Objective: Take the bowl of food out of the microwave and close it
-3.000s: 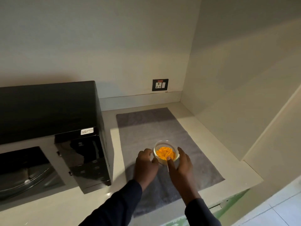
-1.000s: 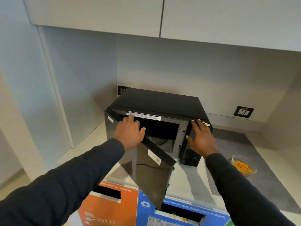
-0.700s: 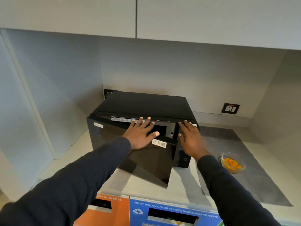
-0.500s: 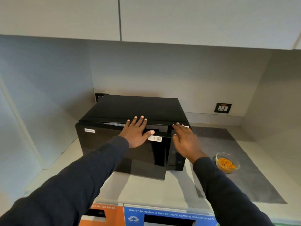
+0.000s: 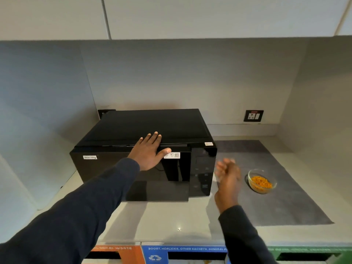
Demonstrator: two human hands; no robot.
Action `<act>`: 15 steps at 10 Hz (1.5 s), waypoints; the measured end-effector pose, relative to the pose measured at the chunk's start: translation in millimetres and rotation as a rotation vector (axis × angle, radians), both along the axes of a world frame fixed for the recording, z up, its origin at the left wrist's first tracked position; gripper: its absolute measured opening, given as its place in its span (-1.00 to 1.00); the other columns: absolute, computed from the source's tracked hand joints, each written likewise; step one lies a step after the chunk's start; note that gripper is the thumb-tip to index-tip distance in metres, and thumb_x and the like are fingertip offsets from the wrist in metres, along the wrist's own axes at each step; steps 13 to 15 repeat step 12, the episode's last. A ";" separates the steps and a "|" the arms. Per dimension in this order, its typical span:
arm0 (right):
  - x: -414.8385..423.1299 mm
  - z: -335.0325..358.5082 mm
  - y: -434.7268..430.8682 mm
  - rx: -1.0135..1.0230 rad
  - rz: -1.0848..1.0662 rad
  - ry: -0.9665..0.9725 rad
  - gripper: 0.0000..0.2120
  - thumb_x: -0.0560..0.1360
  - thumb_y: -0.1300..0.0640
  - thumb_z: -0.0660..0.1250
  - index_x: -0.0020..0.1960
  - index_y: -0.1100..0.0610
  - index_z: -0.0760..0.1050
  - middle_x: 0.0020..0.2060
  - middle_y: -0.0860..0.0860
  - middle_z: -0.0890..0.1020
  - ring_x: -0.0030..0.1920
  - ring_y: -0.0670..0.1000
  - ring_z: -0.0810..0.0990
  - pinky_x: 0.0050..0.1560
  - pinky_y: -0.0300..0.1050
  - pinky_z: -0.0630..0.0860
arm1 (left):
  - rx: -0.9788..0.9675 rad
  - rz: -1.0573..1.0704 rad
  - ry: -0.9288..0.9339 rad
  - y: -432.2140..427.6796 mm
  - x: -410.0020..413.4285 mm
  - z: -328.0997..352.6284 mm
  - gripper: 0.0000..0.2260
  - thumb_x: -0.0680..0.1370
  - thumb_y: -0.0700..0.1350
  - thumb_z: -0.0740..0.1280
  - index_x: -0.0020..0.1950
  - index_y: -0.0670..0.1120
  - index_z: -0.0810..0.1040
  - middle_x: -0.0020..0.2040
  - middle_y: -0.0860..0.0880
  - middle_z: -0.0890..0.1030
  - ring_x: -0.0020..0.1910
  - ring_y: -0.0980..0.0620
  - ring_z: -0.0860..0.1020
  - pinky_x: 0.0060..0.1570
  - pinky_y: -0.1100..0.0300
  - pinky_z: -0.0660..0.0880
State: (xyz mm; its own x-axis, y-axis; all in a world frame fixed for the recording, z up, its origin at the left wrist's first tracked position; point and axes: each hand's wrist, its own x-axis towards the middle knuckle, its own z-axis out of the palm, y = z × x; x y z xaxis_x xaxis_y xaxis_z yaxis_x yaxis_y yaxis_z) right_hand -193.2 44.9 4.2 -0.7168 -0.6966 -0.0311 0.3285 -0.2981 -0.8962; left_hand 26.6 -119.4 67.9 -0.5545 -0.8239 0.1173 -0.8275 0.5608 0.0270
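Head view: microwave point(image 5: 144, 155) sits on the bench point(image 5: 171, 220), its glossy black door looking flush or nearly so. Left hand point(image 5: 147, 152) lies flat and open on the door's top edge, fingers reaching onto the roof, gripping nothing. Right hand point(image 5: 227, 176) hangs blurred just right of the microwave's control panel, loosely open and empty, clear of it. Bowl point(image 5: 262, 181), clear glass with orange food, stands on the grey mat point(image 5: 285, 202) right of the microwave, near the right hand but untouched. Glass is probably rigid, smooth and breakable; cupping its sides with both hands seems safest. The door likely needs only a firm palm push.
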 end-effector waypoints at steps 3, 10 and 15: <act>77.8 -108.7 -28.7 0.073 0.335 -1.066 0.00 0.40 -0.49 0.27 0.50 0.27 0.30 0.36 0.31 0.53 0.40 0.33 0.49 0.47 0.22 0.36 | -0.010 -0.013 -0.013 -3.7 2.3 -0.5 -0.09 0.45 0.50 -0.24 0.64 -0.03 -0.09 0.66 -0.04 -0.08 0.64 -0.05 -0.08 0.58 -0.02 -0.07; 74.8 -113.5 -68.7 -0.015 0.232 -0.985 -0.14 0.36 -0.52 0.27 0.36 0.12 0.51 0.22 0.20 0.69 0.25 0.29 0.65 0.45 0.19 0.42 | -0.216 0.013 0.076 1.6 -1.1 -14.6 -0.24 0.58 0.38 -0.19 0.61 -0.07 0.17 0.61 -0.08 0.23 0.59 -0.09 0.19 0.54 -0.02 0.15; 82.4 -109.0 -52.9 0.297 0.400 -0.333 -0.16 0.51 -0.46 0.07 0.63 0.02 0.14 0.60 0.09 0.27 0.59 0.21 0.22 0.57 0.13 0.18 | -0.280 0.032 0.148 12.2 -0.5 -18.4 -0.29 0.62 0.34 -0.16 0.64 -0.07 0.03 0.65 -0.10 0.12 0.63 -0.09 0.04 0.59 -0.06 0.00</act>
